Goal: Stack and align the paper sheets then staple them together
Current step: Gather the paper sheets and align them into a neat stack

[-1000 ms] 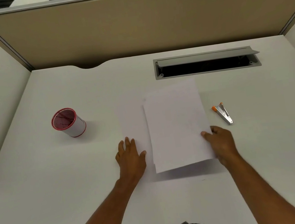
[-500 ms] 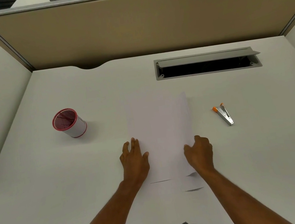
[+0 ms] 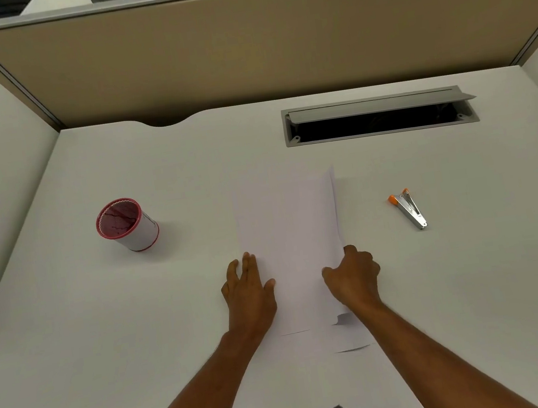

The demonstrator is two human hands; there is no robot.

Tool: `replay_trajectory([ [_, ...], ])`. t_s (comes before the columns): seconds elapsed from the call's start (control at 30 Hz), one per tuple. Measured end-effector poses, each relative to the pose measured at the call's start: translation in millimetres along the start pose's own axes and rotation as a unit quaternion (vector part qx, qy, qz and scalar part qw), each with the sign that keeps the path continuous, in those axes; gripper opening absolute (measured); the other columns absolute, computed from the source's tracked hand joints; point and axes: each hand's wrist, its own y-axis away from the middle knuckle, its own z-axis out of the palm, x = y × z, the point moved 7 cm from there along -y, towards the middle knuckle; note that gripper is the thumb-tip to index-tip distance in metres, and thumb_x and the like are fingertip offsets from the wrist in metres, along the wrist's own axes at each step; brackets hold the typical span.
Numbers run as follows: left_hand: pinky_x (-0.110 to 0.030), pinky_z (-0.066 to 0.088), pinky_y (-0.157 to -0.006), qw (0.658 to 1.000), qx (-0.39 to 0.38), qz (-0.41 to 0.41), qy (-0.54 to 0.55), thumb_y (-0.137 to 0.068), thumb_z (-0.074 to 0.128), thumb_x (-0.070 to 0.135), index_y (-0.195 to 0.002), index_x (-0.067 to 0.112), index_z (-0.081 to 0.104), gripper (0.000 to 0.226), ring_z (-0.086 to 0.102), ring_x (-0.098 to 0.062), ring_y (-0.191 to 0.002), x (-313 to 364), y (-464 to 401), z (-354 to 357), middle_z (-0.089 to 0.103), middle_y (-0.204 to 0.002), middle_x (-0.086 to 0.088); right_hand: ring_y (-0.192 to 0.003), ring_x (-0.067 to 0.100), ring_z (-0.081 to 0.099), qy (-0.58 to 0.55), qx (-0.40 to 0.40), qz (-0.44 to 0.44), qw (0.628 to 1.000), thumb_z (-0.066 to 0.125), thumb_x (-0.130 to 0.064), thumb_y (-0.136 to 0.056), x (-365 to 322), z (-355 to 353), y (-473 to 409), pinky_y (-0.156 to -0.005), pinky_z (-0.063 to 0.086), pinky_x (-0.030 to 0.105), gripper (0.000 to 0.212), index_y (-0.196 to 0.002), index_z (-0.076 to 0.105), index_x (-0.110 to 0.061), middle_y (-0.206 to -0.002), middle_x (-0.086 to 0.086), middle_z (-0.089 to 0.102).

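White paper sheets (image 3: 292,245) lie overlapped in the middle of the desk, the top one shifted so a lower corner sticks out toward me at the right. My left hand (image 3: 250,293) rests flat on the sheets' left edge, fingers spread. My right hand (image 3: 354,278) is curled on the right edge of the top sheet, which curves up slightly under it. A small silver stapler (image 3: 410,208) with orange tips lies on the desk to the right of the sheets, untouched.
A red-rimmed white pen cup (image 3: 127,229) stands at the left. An open grey cable slot (image 3: 379,115) is set into the desk behind the sheets. A tan partition wall (image 3: 238,45) closes the back of the white desk (image 3: 108,347).
My right hand carried the top sheet leftward over the sheet under my left hand, then lowered it onto that sheet. My left hand barely moved.
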Motion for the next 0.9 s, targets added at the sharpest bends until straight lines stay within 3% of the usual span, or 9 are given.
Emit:
replay_trajectory([
  [0.13, -0.048, 0.019, -0.117, 1.0, 0.001, -0.003, 0.001, -0.097, 0.055, 0.032, -0.152, 0.009, 0.025, 0.067, 0.015, -0.029, -0.149, 1, 0, 0, 0.03, -0.159, -0.009, -0.112, 0.033, 0.061, -0.126, -0.003, -0.005, 0.992, 0.068, -0.022, -0.084, 0, 4, -2, -0.094, 0.054, 0.043, 0.054, -0.132, 0.052, -0.006, -0.127, 0.015, 0.06],
  [0.27, -0.046, 0.018, -0.117, 1.0, -0.003, 0.001, 0.0, -0.098, 0.054, 0.03, -0.153, 0.009, 0.023, 0.067, 0.014, -0.027, -0.149, 1, 0, -2, 0.028, -0.16, -0.008, -0.088, 0.02, 0.064, -0.328, -0.023, 0.036, 0.944, 0.075, -0.02, -0.08, 11, 0, -9, -0.075, 0.053, 0.03, 0.057, -0.127, 0.043, -0.023, -0.114, 0.003, 0.064],
  [0.33, -0.047, 0.018, -0.117, 1.0, -0.005, 0.006, 0.001, -0.098, 0.054, 0.028, -0.153, 0.009, 0.023, 0.066, 0.013, -0.027, -0.15, 1, 0, -2, 0.027, -0.16, -0.007, -0.095, 0.024, 0.066, -0.386, -0.058, 0.062, 0.919, 0.078, -0.017, -0.079, 18, 0, -18, -0.081, 0.056, 0.035, 0.064, -0.133, 0.044, -0.019, -0.115, 0.003, 0.064],
  [0.4, -0.047, 0.019, -0.117, 1.0, -0.004, 0.009, 0.005, -0.097, 0.055, 0.025, -0.153, 0.009, 0.023, 0.066, 0.012, -0.027, -0.15, 1, 1, -2, 0.028, -0.16, -0.006, -0.094, 0.027, 0.071, -0.429, -0.119, 0.082, 0.892, 0.079, -0.015, -0.078, 19, 5, -25, -0.079, 0.058, 0.037, 0.05, -0.123, 0.059, -0.009, -0.112, 0.009, 0.072],
  [0.47, -0.047, 0.019, -0.117, 1.0, -0.006, 0.01, 0.005, -0.097, 0.056, 0.023, -0.153, 0.01, 0.024, 0.066, 0.011, -0.027, -0.15, 2, 1, -2, 0.028, -0.16, -0.006, -0.087, 0.029, 0.074, -0.443, -0.172, 0.094, 0.875, 0.081, -0.016, -0.077, 18, 7, -30, -0.071, 0.059, 0.035, 0.032, -0.106, 0.07, -0.006, -0.102, 0.014, 0.077],
  [0.6, -0.046, 0.018, -0.117, 1.0, -0.013, 0.009, 0.008, -0.096, 0.056, 0.019, -0.153, 0.012, 0.022, 0.067, 0.009, -0.026, -0.15, 2, 0, 0, 0.027, -0.16, -0.005, -0.085, 0.032, 0.073, -0.436, -0.206, 0.096, 0.871, 0.078, -0.013, -0.079, 18, 1, -44, -0.077, 0.058, 0.038, 0.019, -0.095, 0.073, -0.005, -0.096, 0.017, 0.076],
  [0.77, -0.044, 0.017, -0.117, 0.999, -0.011, 0.002, 0.031, -0.094, 0.058, 0.017, -0.153, 0.013, 0.024, 0.068, 0.01, -0.027, -0.15, 0, 1, -2, 0.025, -0.158, -0.011, -0.1, 0.038, 0.068, -0.326, -0.233, 0.051, 0.915, 0.068, 0.004, -0.084, 15, 0, -51, -0.092, 0.055, 0.046, 0.029, -0.113, 0.067, 0.002, -0.115, 0.023, 0.07],
  [0.9, -0.046, 0.019, -0.117, 0.993, 0.002, -0.026, 0.113, -0.094, 0.062, 0.023, -0.153, 0.012, 0.024, 0.071, 0.019, -0.029, -0.147, -4, -1, -10, 0.025, -0.157, -0.015, -0.111, 0.041, 0.064, -0.29, -0.221, 0.013, 0.931, 0.069, 0.002, -0.086, 15, -4, -53, -0.102, 0.049, 0.052, 0.039, -0.125, 0.062, 0.003, -0.12, 0.02, 0.068],
])
